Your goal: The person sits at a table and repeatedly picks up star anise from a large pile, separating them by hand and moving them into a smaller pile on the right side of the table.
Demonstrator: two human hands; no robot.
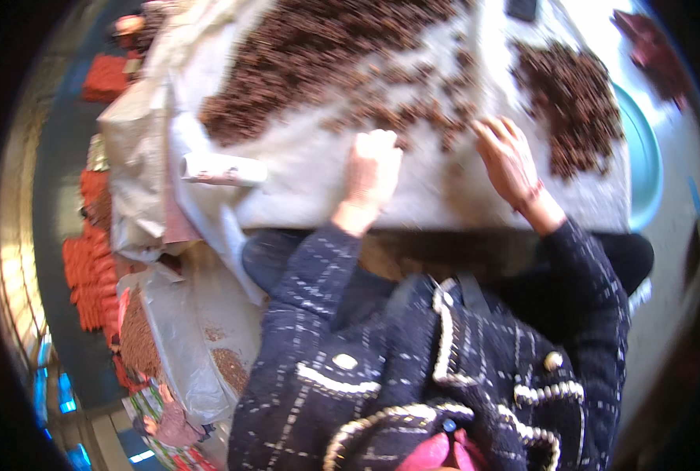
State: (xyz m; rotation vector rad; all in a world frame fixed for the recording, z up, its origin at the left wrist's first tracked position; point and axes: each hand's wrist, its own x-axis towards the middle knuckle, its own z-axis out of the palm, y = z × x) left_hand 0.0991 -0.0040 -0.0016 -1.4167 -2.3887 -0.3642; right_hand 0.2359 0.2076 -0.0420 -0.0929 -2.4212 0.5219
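Observation:
Small dark-brown dried pieces lie spread over a pale sheet [302, 203] on the table before me; motion blur hides exactly what they are. A large heap [326, 53] fills the far left and middle, and a smaller heap [573, 112] lies to the right. Loose pieces [408, 115] are scattered between the heaps. My left hand [374, 168] is low over the sheet with curled fingers, beside the near loose pieces; whether it pinches one is hidden. My right hand [507, 154], its fingers slightly apart, reaches towards the right edge of the scattered pieces, with nothing visible in it.
A white printed cylinder [225, 169] lies at the left. A turquoise round basin [641, 159] shows past the table's right edge. A dark object [522, 9] lies at the far edge. On the floor at left are red bags [90, 282], brown material [138, 335] and another person [176, 421].

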